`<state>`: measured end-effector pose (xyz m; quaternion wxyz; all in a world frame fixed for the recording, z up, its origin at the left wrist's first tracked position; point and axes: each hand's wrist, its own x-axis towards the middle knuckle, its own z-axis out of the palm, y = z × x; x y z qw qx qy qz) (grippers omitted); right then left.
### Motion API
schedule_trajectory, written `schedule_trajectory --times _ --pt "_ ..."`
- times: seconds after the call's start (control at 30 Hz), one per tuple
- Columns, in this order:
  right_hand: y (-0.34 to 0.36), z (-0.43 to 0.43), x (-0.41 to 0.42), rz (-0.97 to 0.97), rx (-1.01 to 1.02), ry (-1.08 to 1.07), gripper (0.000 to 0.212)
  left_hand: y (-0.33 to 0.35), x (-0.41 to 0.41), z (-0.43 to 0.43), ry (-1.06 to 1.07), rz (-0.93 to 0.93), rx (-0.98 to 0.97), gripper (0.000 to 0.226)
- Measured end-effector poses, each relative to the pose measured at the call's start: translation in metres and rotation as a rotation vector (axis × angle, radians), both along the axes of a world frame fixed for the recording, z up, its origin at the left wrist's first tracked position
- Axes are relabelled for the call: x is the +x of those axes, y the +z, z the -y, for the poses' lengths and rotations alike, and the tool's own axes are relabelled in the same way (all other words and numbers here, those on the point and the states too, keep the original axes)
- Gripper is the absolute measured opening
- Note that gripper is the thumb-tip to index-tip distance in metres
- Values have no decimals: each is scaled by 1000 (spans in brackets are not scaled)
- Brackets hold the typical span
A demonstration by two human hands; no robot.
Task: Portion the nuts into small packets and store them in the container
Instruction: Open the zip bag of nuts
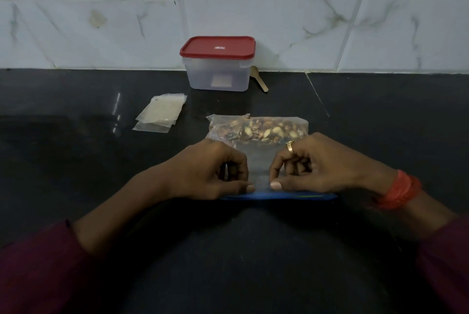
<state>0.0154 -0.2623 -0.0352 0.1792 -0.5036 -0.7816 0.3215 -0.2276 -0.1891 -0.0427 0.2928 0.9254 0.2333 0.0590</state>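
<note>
A clear zip bag with a blue seal strip lies flat on the black counter. Mixed nuts fill its far end. My left hand and my right hand both pinch the bag just above the blue strip, thumbs close together at the middle. A small stack of empty clear packets lies to the left of the bag. Behind it stands a translucent container with its red lid on.
A small wooden spoon leans beside the container on its right, against the marble-tiled wall. The black counter stretches wide on both sides. My right wrist wears red bangles, and a ring sits on a finger.
</note>
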Motion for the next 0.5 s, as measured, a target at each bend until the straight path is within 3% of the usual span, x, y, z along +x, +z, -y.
schedule_trajectory --times 0.2,0.37,0.5 --pt "-8 -1 -5 46 117 29 26 0 0 0 -17 -42 34 21" --pt "-11 2 -15 126 248 -5 30 -5 2 4 3 47 378 28" --pt "-12 1 -14 315 457 -56 27 -4 2 5 36 160 604 26"
